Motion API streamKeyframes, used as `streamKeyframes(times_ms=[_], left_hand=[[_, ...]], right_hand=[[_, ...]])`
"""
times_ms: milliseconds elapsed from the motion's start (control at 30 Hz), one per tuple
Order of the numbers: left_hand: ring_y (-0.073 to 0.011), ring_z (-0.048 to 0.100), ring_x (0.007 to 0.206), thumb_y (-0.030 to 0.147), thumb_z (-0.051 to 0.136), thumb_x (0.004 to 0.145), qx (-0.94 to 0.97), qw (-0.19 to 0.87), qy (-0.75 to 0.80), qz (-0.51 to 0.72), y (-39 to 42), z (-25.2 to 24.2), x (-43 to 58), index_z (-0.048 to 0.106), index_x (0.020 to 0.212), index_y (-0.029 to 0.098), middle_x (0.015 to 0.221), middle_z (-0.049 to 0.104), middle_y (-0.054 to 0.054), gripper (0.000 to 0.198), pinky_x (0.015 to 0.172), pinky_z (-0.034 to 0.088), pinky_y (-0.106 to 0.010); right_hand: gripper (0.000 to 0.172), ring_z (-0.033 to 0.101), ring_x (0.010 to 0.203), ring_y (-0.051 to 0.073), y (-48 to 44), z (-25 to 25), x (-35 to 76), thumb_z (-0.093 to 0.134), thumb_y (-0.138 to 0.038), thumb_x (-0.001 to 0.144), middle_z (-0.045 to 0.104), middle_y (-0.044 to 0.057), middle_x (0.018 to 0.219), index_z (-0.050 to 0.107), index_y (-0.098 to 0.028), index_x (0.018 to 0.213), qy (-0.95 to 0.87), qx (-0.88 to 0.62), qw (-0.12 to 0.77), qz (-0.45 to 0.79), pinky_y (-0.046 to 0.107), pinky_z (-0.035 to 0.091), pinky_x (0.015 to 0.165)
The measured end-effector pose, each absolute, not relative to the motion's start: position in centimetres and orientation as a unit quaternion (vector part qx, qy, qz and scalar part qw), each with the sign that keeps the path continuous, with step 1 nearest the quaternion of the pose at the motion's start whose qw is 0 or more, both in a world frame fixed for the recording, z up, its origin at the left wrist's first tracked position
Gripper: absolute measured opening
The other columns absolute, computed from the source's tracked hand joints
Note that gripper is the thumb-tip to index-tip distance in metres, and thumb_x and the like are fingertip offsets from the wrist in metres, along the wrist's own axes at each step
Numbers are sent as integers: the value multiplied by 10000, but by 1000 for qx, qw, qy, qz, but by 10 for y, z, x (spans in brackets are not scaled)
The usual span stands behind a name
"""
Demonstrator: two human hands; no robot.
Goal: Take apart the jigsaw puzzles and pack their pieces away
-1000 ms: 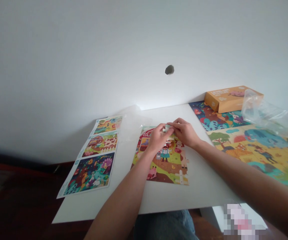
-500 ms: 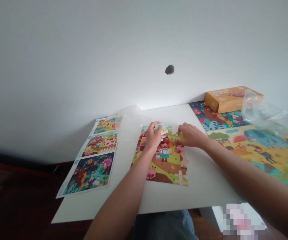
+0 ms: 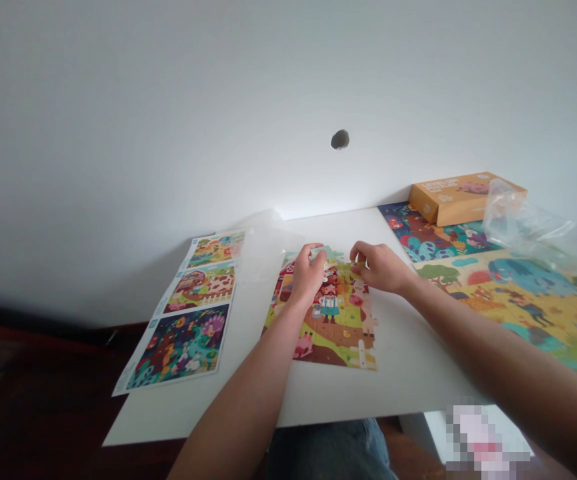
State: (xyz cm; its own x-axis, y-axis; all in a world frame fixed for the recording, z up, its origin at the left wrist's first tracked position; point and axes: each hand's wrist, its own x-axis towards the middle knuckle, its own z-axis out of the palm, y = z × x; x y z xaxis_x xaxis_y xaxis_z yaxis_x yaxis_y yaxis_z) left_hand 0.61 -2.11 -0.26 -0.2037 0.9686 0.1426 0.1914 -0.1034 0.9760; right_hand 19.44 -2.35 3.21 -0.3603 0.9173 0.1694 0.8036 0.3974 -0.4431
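Observation:
A farm-scene jigsaw puzzle point(image 3: 338, 333), partly joined, lies on the white table with a farmer, a pig and a cow on it. My left hand point(image 3: 311, 277) is closed around a few loose puzzle pieces point(image 3: 321, 259) above the puzzle's upper part. At the puzzle's upper right edge, my right hand point(image 3: 381, 267) is closed in a pinch. A small greenish puzzle piece point(image 3: 358, 264) shows between its thumb and fingers, mostly hidden. My left hand and forearm cover part of the puzzle's left side.
Left of the puzzle lies a sheet with three pictures point(image 3: 185, 310). A clear plastic bag point(image 3: 265, 250) rests behind it. To the right are a yellow animal puzzle point(image 3: 523, 293), a dark blue puzzle point(image 3: 418, 233), an orange box point(image 3: 461, 200) and another clear bag point(image 3: 523, 223).
My right hand has shifted slightly up and back from the puzzle, uncovering the cow's face. A greenish piece is now between its fingers. My left hand has stayed nearly still.

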Motion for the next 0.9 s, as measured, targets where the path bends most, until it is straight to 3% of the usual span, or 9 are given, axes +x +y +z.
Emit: streamKeyframes(times_ms=[133, 333, 467, 700, 767, 900], left_hand=[[-121, 484, 476, 354, 571, 848, 566, 347, 570, 484, -21, -4, 5, 653, 1047, 214, 594, 532, 35, 257, 507, 382, -226], [-112, 516, 532, 357, 529, 883, 593, 324, 576, 460, -21, -2, 4, 634, 1082, 212, 738, 594, 15, 268, 556, 420, -234], [-139, 585, 742, 409, 421, 953, 620, 316, 534, 480, -26, 6, 7, 649, 992, 191, 851, 653, -19, 318, 684, 453, -227], [-138, 599, 745, 408, 589, 868, 637, 327, 528, 457, -29, 11, 11, 663, 1000, 182, 948, 682, -30, 273, 679, 457, -222], [-134, 589, 703, 404, 583, 867, 618, 325, 545, 465, -26, 6, 10, 661, 1011, 180, 911, 680, -31, 277, 642, 451, -221], [-127, 561, 652, 392, 574, 865, 583, 308, 579, 479, -21, -1, 7, 654, 1021, 188, 794, 655, -13, 269, 625, 437, -220]], right_hand=[[121, 574, 623, 154, -25, 29, 191, 587, -200, 803, 657, 11, 741, 599, -205, 923, -806, -514, 252, 148, 248, 362, 604], [94, 593, 586, 134, -24, 26, 193, 530, -250, 868, 644, 12, 767, 576, -202, 934, -733, -500, 404, 224, 238, 400, 572], [207, 615, 677, 143, -22, 20, 189, 550, -233, 851, 658, 28, 861, 574, -203, 1055, -733, -460, 422, 270, 253, 463, 647], [395, 605, 675, 142, -22, 18, 183, 575, -324, 869, 643, 31, 911, 465, -193, 1224, -769, -491, 334, 237, 266, 447, 669], [446, 608, 712, 179, -26, 26, 186, 625, -463, 832, 642, 54, 925, 514, -192, 1168, -788, -533, 255, 173, 291, 435, 672], [629, 620, 776, 253, -36, 40, 193, 731, -707, 608, 600, 91, 967, 628, -206, 972, -824, -553, 57, 108, 320, 423, 650]])
